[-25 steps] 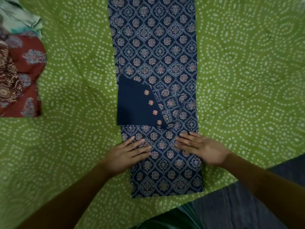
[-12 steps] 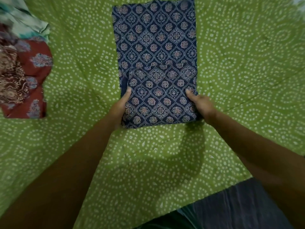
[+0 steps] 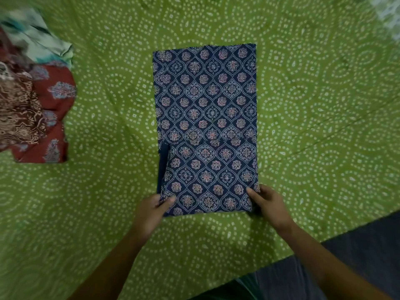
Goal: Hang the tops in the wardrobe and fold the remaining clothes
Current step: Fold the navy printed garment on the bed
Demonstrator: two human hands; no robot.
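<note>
Pinching the near corners of the blue printed garment [image 3: 205,131], our left hand [image 3: 151,213] has its thumb on top of the cloth at the near left corner, and our right hand [image 3: 269,205] holds the near right corner the same way, thumb over the fabric. We see the garment lying flat on the green bedsheet [image 3: 313,126], folded into a long rectangle, with a second layer doubled over its near half. Left of the garment, well apart, lies a heap of red and pale clothes [image 3: 36,100].
</note>
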